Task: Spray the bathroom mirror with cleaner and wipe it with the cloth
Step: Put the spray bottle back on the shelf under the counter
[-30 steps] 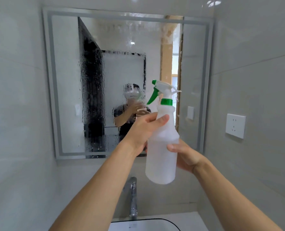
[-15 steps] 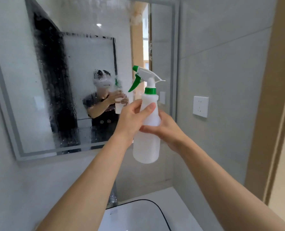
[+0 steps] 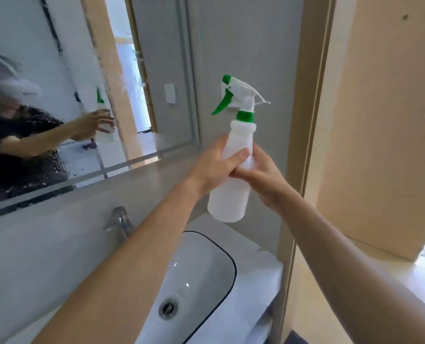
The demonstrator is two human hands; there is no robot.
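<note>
A white spray bottle with a green trigger and collar is held upright in front of the right wall. My left hand grips its shoulder from the left, thumb across the front. My right hand wraps round its body from the right and behind. The mirror fills the upper left; its glass is wet with droplets and streaks and reflects the person and the bottle. No cloth is in view.
A white basin with a dark rim and a drain lies below my arms. A chrome tap stands behind it. A wooden door frame rises right of the bottle, with a beige door beyond.
The view has swung right and down, so the mirror slid to the left and the basin and door frame came in. Both hands stay on the bottle, now away from the mirror.
</note>
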